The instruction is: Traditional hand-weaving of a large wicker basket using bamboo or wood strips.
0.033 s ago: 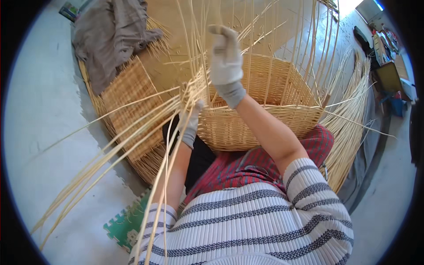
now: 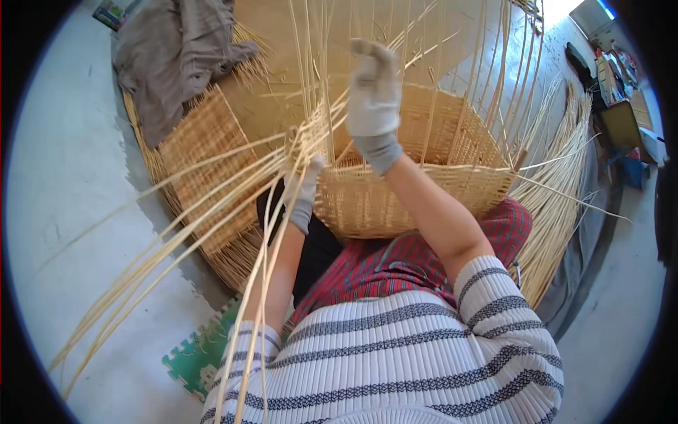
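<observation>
In the head view, the left hand (image 2: 304, 185) is clasping a corner of the angular, woven basket (image 2: 374, 205) by the plaid lap (image 2: 378, 272), slender canes (image 2: 305, 146) fanning out. The knit-gloved right hand (image 2: 374, 95) is hovering above; whether it is pinching anything, I cannot tell.

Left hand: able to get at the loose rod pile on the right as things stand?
Probably not directly: the left hand is at the left end of the basket, and both the basket and the raised right forearm lie between it and the rod pile.
</observation>
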Available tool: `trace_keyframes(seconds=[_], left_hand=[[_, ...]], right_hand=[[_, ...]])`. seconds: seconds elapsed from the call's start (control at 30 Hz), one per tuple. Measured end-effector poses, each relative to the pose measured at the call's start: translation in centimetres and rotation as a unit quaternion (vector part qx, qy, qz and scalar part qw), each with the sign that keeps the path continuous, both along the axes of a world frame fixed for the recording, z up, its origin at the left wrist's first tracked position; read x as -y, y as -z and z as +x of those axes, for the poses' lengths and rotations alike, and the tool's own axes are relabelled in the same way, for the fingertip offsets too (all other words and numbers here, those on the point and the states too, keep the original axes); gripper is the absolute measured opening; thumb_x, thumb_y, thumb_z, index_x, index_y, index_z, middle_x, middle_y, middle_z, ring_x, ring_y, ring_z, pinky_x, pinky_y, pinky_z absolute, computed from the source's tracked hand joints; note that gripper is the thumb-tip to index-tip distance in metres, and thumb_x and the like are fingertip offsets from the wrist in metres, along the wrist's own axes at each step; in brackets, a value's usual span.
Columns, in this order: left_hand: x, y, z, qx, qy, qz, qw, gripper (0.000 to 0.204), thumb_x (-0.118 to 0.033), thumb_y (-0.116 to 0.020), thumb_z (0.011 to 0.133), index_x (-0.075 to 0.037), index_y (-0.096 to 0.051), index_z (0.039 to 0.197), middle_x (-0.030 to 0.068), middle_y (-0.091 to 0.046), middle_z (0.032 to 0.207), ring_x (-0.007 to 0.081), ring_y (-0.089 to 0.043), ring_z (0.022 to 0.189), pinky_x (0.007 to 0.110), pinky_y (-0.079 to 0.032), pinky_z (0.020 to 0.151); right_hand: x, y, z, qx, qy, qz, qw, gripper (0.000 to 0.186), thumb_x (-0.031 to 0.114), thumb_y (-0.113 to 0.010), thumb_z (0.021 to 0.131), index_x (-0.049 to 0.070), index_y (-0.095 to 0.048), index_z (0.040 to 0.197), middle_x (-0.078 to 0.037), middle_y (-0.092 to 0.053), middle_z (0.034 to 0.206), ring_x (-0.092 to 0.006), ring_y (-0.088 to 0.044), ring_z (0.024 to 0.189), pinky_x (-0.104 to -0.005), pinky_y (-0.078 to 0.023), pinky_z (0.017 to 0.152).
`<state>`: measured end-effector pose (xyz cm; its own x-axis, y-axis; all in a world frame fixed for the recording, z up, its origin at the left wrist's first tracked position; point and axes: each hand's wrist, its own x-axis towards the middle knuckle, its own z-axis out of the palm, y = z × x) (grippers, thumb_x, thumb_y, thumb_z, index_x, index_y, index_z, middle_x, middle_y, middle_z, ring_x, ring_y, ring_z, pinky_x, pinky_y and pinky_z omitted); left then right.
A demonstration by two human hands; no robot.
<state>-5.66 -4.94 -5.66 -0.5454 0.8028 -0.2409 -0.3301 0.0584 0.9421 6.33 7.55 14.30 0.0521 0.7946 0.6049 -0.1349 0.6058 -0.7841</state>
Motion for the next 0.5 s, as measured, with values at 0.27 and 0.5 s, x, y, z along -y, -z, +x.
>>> trace_keyframes(seconds=[0.27,0.5], left_hand=[[1.3,-2.3,4.5,-0.187,-0.117,0.067,0.973,0.045,-0.006,-0.068,0.091,0.004,-0.05,0.132,0.0108,-0.064,0.121,0.0222,-0.062,0.105,0.034,-0.049,0.096],[-1.8,-11.3,9.3,-0.215,0.243,-0.044,0.945,0.029,-0.018,-0.061,0.1,0.0,-0.058,0.122,0.0134,-0.065,0.116,0.0196,-0.07,0.086,0.032,-0.058,0.075]], right_hand=[[3.8,13.3,18.1,-0.287,-0.173,-0.222,0.916,0.026,0.011,-0.052,0.102,0.017,-0.047,0.127,-0.008,-0.068,0.099,-0.0224,-0.067,0.078,-0.0384,-0.058,0.074],[7.1,12.7,22.0,-0.216,-0.093,-0.384,0.893,0.012,0.017,-0.051,0.105,0.016,-0.047,0.116,-0.011,-0.069,0.1,-0.0286,-0.07,0.1,-0.0458,-0.059,0.084]])
